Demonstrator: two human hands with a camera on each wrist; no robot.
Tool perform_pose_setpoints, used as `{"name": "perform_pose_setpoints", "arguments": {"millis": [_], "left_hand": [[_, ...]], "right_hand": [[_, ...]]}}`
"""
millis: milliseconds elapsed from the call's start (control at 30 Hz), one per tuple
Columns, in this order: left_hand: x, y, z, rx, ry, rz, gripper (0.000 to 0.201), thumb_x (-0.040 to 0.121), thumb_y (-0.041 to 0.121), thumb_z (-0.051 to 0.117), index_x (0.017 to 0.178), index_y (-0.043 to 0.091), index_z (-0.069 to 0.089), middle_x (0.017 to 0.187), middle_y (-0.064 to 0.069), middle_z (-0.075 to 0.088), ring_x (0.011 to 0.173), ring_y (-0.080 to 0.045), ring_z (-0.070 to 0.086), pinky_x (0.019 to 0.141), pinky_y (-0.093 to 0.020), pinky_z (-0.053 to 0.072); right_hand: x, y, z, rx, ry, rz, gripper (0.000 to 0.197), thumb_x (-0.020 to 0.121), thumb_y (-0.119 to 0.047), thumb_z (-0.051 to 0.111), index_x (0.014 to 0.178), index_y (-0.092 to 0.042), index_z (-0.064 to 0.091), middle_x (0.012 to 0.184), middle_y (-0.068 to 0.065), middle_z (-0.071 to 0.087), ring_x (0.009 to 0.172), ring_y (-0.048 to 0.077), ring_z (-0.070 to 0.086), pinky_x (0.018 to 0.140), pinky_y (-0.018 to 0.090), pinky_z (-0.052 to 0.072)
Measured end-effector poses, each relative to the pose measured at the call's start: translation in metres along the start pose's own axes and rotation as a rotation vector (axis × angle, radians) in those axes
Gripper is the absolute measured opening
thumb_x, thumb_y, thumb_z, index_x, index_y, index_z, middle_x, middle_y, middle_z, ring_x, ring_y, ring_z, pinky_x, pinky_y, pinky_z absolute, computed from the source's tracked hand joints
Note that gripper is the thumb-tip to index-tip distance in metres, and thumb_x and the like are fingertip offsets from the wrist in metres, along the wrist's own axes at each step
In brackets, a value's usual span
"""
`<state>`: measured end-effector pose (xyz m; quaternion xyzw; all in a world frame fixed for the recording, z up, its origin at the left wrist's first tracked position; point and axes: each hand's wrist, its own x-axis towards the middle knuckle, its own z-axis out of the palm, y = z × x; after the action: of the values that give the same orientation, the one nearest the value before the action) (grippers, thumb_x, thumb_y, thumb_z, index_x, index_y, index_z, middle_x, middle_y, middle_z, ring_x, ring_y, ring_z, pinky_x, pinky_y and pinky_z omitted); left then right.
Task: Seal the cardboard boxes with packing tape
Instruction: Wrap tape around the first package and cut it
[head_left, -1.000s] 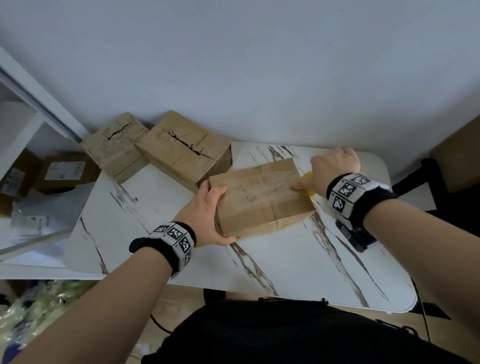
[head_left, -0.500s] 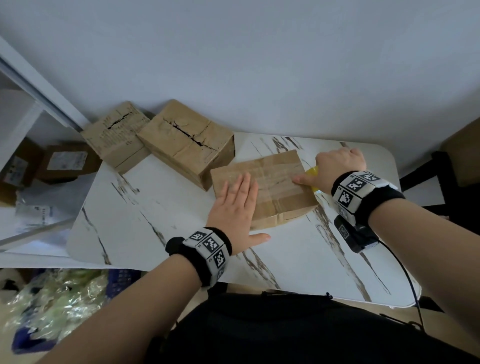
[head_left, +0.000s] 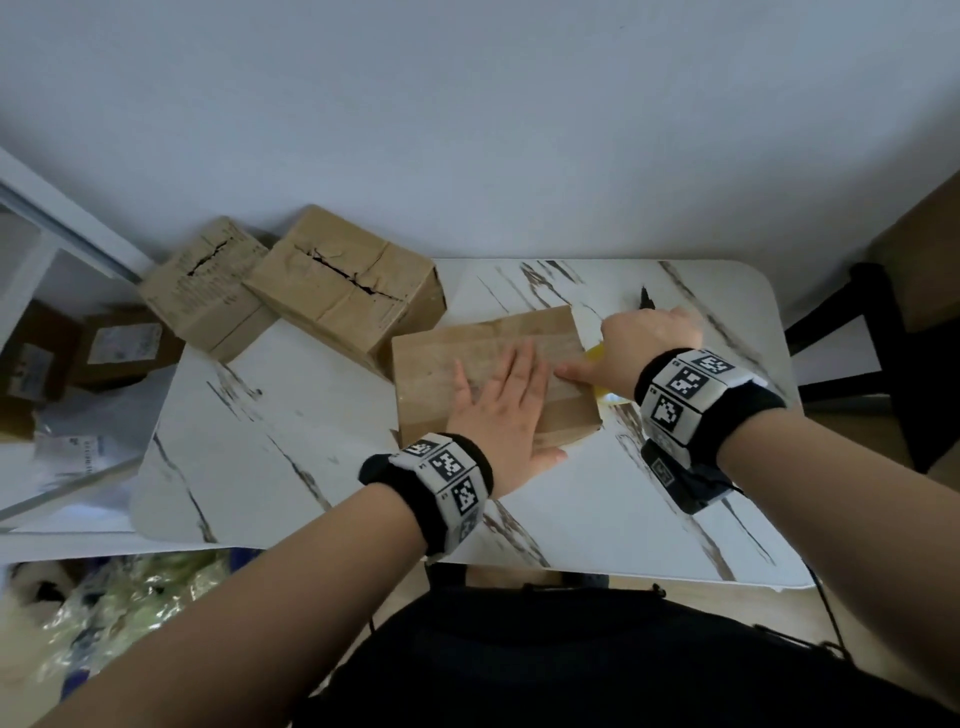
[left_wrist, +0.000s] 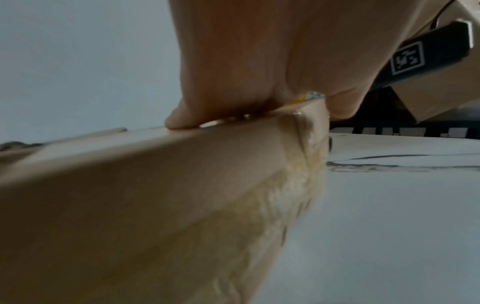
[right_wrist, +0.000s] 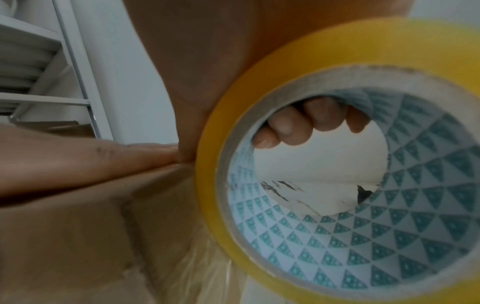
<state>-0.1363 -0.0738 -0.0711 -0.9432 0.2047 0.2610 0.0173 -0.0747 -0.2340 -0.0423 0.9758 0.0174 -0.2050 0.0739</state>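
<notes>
- Currently the left hand (head_left: 501, 410) lies flat, palm down, fingers straight and together, pressing the top of the nearest brown cardboard box (head_left: 431, 374) on the white marble-pattern table (head_left: 270, 457).
- Right hand (head_left: 641, 345) grips a yellow roll of packing tape (right_wrist: 345, 162) at the box's right edge; fingers (right_wrist: 298, 123) curl through the roll's core, thumb stretched out flat on the box top, tip just beside the left hand's fingertips.
- Core lining shows a teal triangle print; roll held on edge against the box's right end.
- Clear tape already runs over the box's top and down its right end, wrinkled there, per left wrist view.
- Two more brown cardboard boxes (head_left: 345, 291) sit at the table's far left corner, touching each other, both with torn, split top seams; the nearer one touches the held box's far left corner.
- Small dark object (head_left: 645, 297) lies on the table beyond the right hand, too small to tell.
- White shelf unit (head_left: 47, 291) with parcels stands left of the table.
</notes>
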Motion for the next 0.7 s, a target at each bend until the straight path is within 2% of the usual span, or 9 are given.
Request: {"name": "perform_pose_setpoints", "arguments": {"millis": [133, 267, 333, 400, 533, 633, 700], "left_hand": [[0.003, 0.007, -0.001, 0.032, -0.007, -0.004, 0.098, 0.089, 0.062, 0.039, 0.146, 0.012, -0.023, 0.153, -0.007, -0.033, 0.142, -0.023, -0.027, 0.109, -0.067, -0.009], [0.014, 0.007, -0.023, -0.008, -0.009, -0.048, 0.117, 0.074, 0.061, 0.065, 0.149, 0.015, -0.012, 0.155, -0.005, -0.026, 0.143, -0.027, -0.022, 0.107, -0.071, 0.006], [0.024, 0.015, -0.035, -0.009, -0.042, -0.082, 0.129, 0.066, 0.059, 0.074, 0.149, 0.018, -0.016, 0.155, -0.004, -0.027, 0.143, -0.032, -0.022, 0.102, -0.075, 0.013], [0.033, 0.023, -0.043, 0.000, -0.102, -0.108, 0.140, 0.059, 0.057, 0.080, 0.146, 0.023, -0.024, 0.153, -0.004, -0.033, 0.141, -0.035, -0.025, 0.096, -0.079, 0.014], [0.044, 0.029, -0.044, -0.008, -0.144, -0.148, 0.149, 0.051, 0.057, 0.084, 0.143, 0.030, -0.030, 0.147, -0.003, -0.042, 0.138, -0.038, -0.029, 0.092, -0.083, 0.013], [0.045, 0.030, -0.043, 0.015, -0.118, -0.160, 0.145, 0.053, 0.058, 0.083, 0.145, 0.030, -0.026, 0.153, -0.003, -0.030, 0.141, -0.039, -0.022, 0.093, -0.082, 0.018], [0.043, 0.030, -0.047, 0.037, -0.096, -0.153, 0.140, 0.055, 0.057, 0.083, 0.146, 0.032, -0.020, 0.156, -0.006, -0.020, 0.142, -0.041, -0.014, 0.093, -0.080, 0.022]], "right_hand": [[-0.004, 0.003, 0.006, 0.059, -0.004, 0.005, 0.062, 0.078, -0.078, 0.038, 0.080, -0.019, 0.057, 0.069, -0.003, 0.051, 0.074, 0.021, 0.049, 0.078, 0.033, 0.034], [-0.005, 0.005, 0.007, 0.109, -0.006, -0.010, 0.066, 0.077, -0.080, 0.035, 0.080, -0.018, 0.057, 0.068, -0.002, 0.051, 0.073, 0.021, 0.050, 0.075, 0.033, 0.033], [-0.006, 0.005, 0.009, 0.132, 0.006, -0.019, 0.066, 0.078, -0.078, 0.032, 0.079, -0.017, 0.057, 0.068, -0.002, 0.052, 0.071, 0.021, 0.051, 0.074, 0.032, 0.034], [-0.008, 0.007, 0.010, 0.158, 0.025, -0.027, 0.064, 0.080, -0.074, 0.033, 0.080, -0.015, 0.058, 0.068, -0.001, 0.055, 0.069, 0.020, 0.054, 0.070, 0.031, 0.037], [-0.009, 0.020, 0.011, 0.309, 0.020, -0.085, 0.055, 0.082, -0.064, 0.046, 0.097, -0.013, 0.062, 0.082, 0.000, 0.063, 0.078, 0.020, 0.059, 0.064, 0.028, 0.043], [-0.010, 0.033, 0.013, 0.542, 0.029, -0.096, 0.045, 0.081, -0.058, 0.056, 0.094, -0.016, 0.065, 0.081, -0.002, 0.062, 0.079, 0.017, 0.057, 0.065, 0.027, 0.043], [-0.010, 0.042, 0.012, 0.710, 0.057, -0.045, 0.041, 0.081, -0.056, 0.058, 0.087, -0.016, 0.065, 0.074, -0.004, 0.059, 0.073, 0.013, 0.055, 0.062, 0.026, 0.041]]}}
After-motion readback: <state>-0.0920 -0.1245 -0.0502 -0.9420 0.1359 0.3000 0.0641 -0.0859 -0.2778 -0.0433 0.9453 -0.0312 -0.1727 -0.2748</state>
